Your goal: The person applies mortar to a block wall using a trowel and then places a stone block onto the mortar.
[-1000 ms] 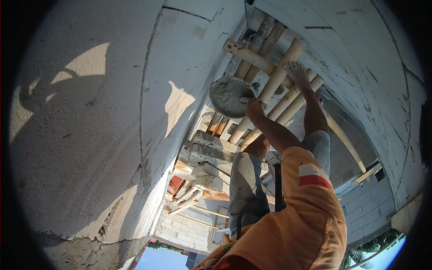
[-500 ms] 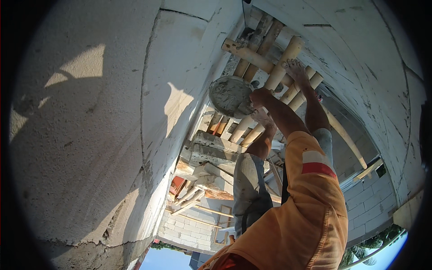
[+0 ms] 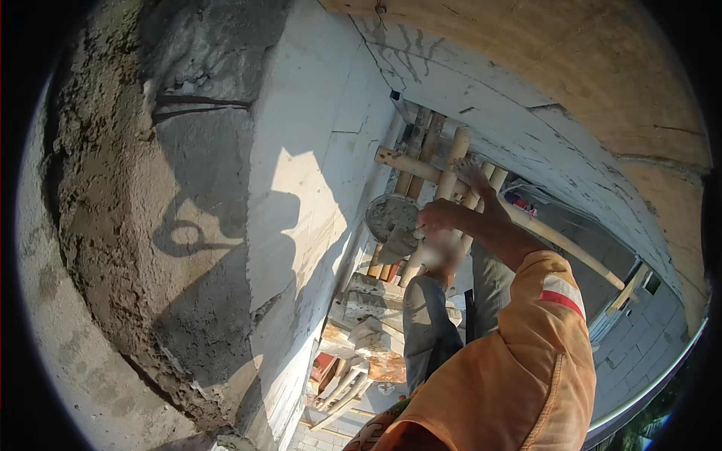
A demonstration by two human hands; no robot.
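Observation:
My right hand (image 3: 440, 218) reaches down from an orange sleeve with a red-and-white band. It is shut on the handle of a trowel (image 3: 401, 242), whose blade lies at the near rim of a round pan of grey mortar (image 3: 385, 214). The pan rests on bamboo scaffold poles (image 3: 451, 161) beside the white block wall (image 3: 316, 150). My bare foot (image 3: 474, 174) stands on the poles just right of the pan, and my grey trouser legs (image 3: 429, 331) hang below. My left hand is out of sight.
Rough grey plaster (image 3: 113, 225) covers the wall at the left, with my shadow on it. A second block wall (image 3: 526, 128) closes the narrow gap on the right. Far below lie stacked blocks and boards (image 3: 361, 331). A long bamboo pole (image 3: 571, 252) slants right.
The view has swung toward the wall, so rough plaster now fills the left. My right hand has come down to the pan's near rim with the trowel.

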